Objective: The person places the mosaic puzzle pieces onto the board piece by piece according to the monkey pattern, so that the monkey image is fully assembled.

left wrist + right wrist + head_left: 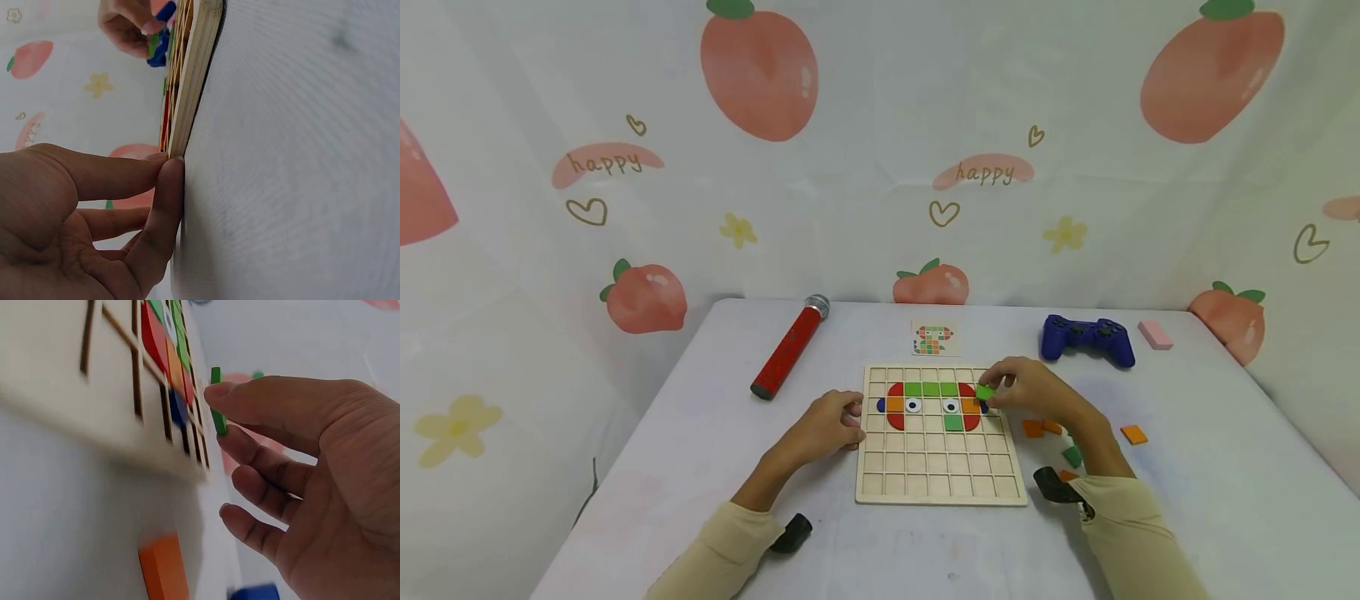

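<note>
The wooden grid board (916, 483) lies flat on the worktop (1217, 508). I see the left hand (822, 429) pinching its left edge between thumb and finger. The right hand (1033, 389) pinches a small green tile (984, 392) above the board's far right part. Loose tiles (1134, 434) lie to the right of the board; the blue game controller (1084, 335) is beyond its far right corner, the red microphone (787, 352) to its left.
</note>
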Demonstrator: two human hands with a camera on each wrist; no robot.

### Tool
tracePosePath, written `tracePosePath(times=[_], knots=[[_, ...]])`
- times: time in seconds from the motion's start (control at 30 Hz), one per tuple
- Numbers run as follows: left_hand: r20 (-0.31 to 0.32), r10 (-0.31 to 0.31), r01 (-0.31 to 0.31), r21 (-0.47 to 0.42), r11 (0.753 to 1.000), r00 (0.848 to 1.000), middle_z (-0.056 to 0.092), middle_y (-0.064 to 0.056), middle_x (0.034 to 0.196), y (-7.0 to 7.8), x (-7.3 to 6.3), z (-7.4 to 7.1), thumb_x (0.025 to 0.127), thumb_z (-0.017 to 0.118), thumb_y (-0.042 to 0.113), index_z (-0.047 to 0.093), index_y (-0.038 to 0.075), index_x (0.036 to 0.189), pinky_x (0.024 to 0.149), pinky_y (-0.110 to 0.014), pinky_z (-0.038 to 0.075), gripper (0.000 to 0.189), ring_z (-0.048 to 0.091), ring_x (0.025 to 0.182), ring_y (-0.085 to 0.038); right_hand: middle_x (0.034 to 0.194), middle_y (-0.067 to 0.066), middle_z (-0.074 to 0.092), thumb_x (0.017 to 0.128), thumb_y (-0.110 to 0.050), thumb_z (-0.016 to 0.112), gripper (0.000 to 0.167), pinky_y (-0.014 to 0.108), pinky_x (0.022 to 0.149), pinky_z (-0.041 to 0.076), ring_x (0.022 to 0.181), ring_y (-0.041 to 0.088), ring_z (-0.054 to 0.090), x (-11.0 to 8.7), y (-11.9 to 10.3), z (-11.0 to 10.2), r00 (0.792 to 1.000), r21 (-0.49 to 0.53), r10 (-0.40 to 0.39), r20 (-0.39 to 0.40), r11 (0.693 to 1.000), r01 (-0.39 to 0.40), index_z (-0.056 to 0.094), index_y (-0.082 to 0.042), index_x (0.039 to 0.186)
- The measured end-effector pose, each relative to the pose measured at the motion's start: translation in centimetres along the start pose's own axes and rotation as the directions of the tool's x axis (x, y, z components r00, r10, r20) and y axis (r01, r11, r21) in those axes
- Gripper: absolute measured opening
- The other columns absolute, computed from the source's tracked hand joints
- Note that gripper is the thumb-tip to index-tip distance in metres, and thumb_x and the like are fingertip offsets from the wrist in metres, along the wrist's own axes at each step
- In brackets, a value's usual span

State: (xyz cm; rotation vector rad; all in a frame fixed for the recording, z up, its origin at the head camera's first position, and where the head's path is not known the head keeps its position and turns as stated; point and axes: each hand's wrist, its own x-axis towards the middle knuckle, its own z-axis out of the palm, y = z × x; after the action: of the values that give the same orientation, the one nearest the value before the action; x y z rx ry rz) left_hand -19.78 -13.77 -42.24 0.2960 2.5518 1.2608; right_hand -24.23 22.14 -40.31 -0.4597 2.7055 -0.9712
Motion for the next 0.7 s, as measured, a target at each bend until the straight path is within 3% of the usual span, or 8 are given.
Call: tracePosePath(times=[0.27,0.43,0.7], knots=[[-0.002,0.007,-0.007,0.004,1.000,1.000,0.060,-0.009,0.110,0.1,0.0,0.0,0.090,0.078,-0.002,0.058,-0.009,0.143,0.075,-0.027,0.062,0.058,0.061,0.091,-0.018,0.104,0.003,0.071,0.090,-0.018,0.082,0.029,0.035,0.081,0.051,0.095,0.021,0.059,0.7,-2.3,1.9,0.993,0.023,-0.107,0.047,0.994,0.106,0.079,-0.006,0.116],[-0.003,0.005,-0.005,-0.001,1.000,1.000,0.060,-0.009,0.109,0.1,-0.1,-0.1,0.090,0.078,-0.002,0.058,-0.008,0.143,0.074,-0.027,0.062,0.058,0.061,0.091,-0.018,0.111,0.001,0.074,0.091,-0.016,0.081,0.026,0.042,0.093,0.054,0.105,0.022,0.061,0.9,-3.6,3.1,0.987,0.009,-0.149,0.066,0.989,0.149,0.079,-0.007,0.116],[-0.001,-0.007,0.007,0.000,1.000,1.000,0.060,-0.009,0.110,0.3,-0.2,0.0,0.090,0.078,-0.002,0.057,-0.009,0.144,0.076,-0.028,0.063,0.059,0.062,0.092,-0.018,0.099,-0.003,0.074,0.088,-0.014,0.083,0.023,0.037,0.087,0.052,0.098,0.019,0.060,1.0,-5.6,4.7,0.974,-0.031,-0.219,0.048,0.975,0.221,0.081,-0.008,0.111]])
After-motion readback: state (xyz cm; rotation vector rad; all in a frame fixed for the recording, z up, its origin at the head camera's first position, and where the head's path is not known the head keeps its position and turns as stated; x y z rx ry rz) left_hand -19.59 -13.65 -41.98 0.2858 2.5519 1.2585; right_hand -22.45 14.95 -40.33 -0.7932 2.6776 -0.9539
